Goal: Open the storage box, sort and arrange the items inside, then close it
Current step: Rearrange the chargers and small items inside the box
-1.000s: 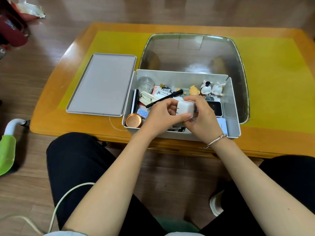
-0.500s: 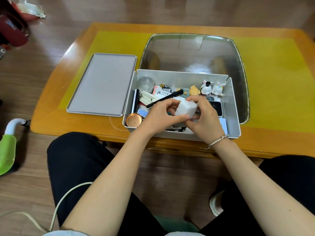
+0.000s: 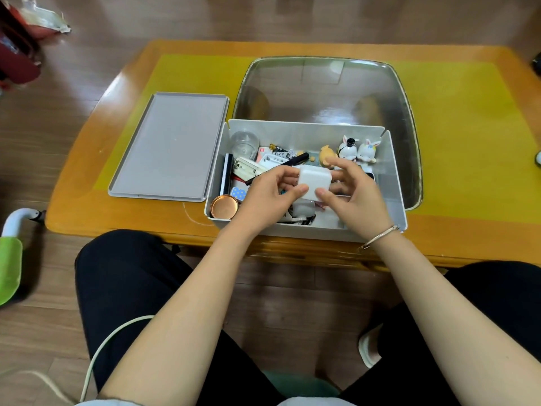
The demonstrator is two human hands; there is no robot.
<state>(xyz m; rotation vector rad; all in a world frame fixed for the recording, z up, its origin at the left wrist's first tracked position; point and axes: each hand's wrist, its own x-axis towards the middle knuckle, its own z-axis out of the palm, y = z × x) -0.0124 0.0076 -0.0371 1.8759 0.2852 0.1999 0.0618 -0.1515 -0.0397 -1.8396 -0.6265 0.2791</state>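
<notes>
The grey storage box [image 3: 393, 183] stands open at the table's near edge, with several small items inside. Its flat grey lid [image 3: 171, 145] lies on the table to the box's left. A white square charger block [image 3: 314, 183] is held above the box's middle between both hands. My left hand [image 3: 270, 197] grips its left side and my right hand [image 3: 351, 194] grips its right side. In the box I see a clear cup [image 3: 245, 145], a copper round tin [image 3: 224, 207], a black pen [image 3: 292, 162], a yellow figurine [image 3: 326, 155] and two white bunny figurines [image 3: 358, 149].
The box sits on a wooden table [image 3: 87, 212] with a yellow mat [image 3: 468, 136] and a curved glass inset [image 3: 322, 89] behind the box. My knees are under the near edge. A green and white object [image 3: 10, 259] stands on the floor at left.
The charger block has been turned in my hands and lifted slightly toward the box's middle. My right fingers have spread around its right side.
</notes>
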